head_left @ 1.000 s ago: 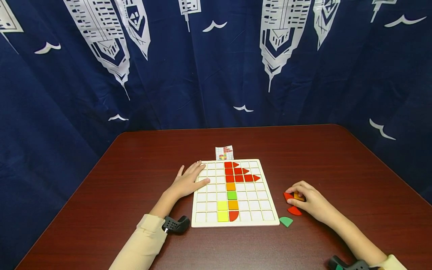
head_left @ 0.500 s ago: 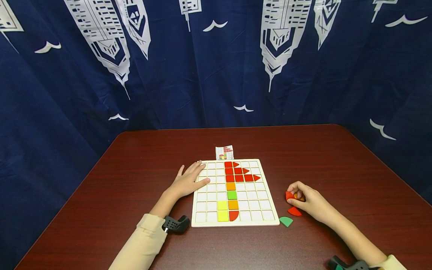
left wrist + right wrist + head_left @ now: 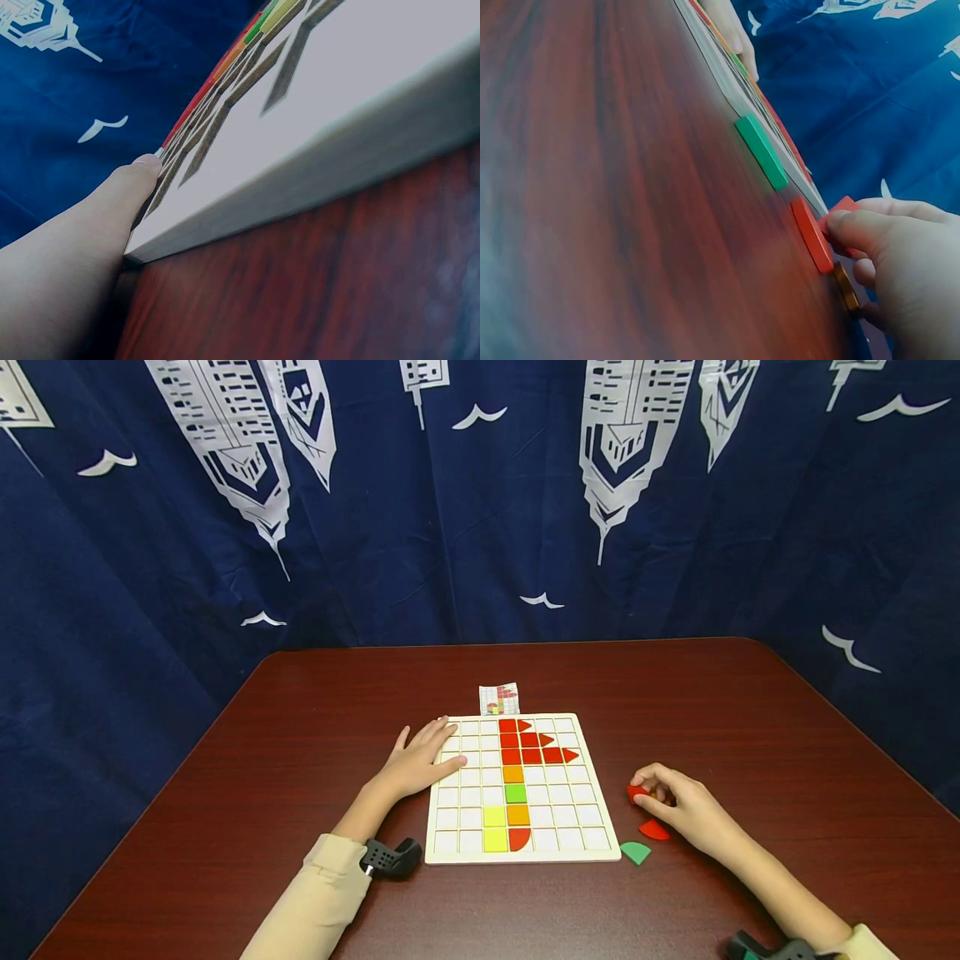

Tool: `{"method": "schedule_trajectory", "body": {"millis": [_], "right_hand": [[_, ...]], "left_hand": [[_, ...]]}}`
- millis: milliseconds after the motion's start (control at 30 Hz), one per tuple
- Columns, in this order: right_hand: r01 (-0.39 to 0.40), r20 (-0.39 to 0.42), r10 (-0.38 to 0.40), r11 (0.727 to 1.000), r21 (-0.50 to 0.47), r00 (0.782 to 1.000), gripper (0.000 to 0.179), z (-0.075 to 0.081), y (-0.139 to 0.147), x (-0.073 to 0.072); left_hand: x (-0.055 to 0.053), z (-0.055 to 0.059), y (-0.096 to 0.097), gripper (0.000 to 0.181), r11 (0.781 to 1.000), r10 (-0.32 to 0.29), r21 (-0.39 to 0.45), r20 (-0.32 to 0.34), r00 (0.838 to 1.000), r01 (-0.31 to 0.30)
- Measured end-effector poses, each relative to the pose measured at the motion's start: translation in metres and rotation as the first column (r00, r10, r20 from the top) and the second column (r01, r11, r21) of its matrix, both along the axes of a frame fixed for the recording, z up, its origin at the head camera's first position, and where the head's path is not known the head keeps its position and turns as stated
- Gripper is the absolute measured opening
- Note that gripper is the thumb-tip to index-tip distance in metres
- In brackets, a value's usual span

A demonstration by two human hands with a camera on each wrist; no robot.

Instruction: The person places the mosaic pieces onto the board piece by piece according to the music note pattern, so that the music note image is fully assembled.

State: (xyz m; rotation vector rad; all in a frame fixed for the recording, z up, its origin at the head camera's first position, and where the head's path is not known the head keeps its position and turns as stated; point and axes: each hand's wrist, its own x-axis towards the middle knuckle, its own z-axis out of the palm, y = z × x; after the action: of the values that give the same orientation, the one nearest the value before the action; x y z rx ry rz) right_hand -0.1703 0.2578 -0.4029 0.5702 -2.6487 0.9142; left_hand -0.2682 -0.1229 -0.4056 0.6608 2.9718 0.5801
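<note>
My left hand (image 3: 412,768) rests on the upper left edge of a white grid board (image 3: 555,859), fingers straight and thumb spread over the squares. In the head view my right hand (image 3: 686,806) is to the right of the board, pinching a small red piece (image 3: 636,793) between thumb and fingers. Beneath that hand an orange piece (image 3: 846,289) lies on the table, mostly hidden from the head view. Just nearer lie a red fan-shaped piece (image 3: 654,830) and a green fan-shaped piece (image 3: 636,853), the green one close by the board's lower right corner.
Red, orange, green and yellow pieces fill some squares of the board, including a red quarter-round (image 3: 519,839) in the bottom row. A small pattern card (image 3: 489,700) lies at the board's far edge. A dark blue printed curtain (image 3: 450,527) hangs behind the brown table (image 3: 337,693).
The right hand has tilted the red piece up beside the orange one, then shifted slightly left with it. The left hand stays put on the board.
</note>
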Motion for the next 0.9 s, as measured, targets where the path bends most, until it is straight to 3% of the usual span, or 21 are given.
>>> {"method": "schedule_trajectory", "body": {"millis": [300, 567, 900], "right_hand": [[0.05, -0.127, -0.048, 0.999, 0.016, 0.991, 0.02, -0.003, -0.014, -0.002], [0.045, -0.14, -0.046, 0.999, -0.008, 0.989, 0.019, -0.005, -0.03, -0.003], [-0.036, -0.158, 0.03, 0.999, -0.035, 0.987, 0.018, -0.003, -0.065, -0.008]], "left_hand": [[0.0, 0.0, -0.001, 0.069, 1.0, -0.003, 0.001, -0.003, 1.0, 0.003], [0.0, 0.0, 0.0, 0.069, 1.0, -0.003, 0.004, -0.001, 1.0, 0.003], [0.001, 0.0, 0.0, 0.069, 1.0, -0.002, 0.002, -0.003, 1.0, 0.002]]}}
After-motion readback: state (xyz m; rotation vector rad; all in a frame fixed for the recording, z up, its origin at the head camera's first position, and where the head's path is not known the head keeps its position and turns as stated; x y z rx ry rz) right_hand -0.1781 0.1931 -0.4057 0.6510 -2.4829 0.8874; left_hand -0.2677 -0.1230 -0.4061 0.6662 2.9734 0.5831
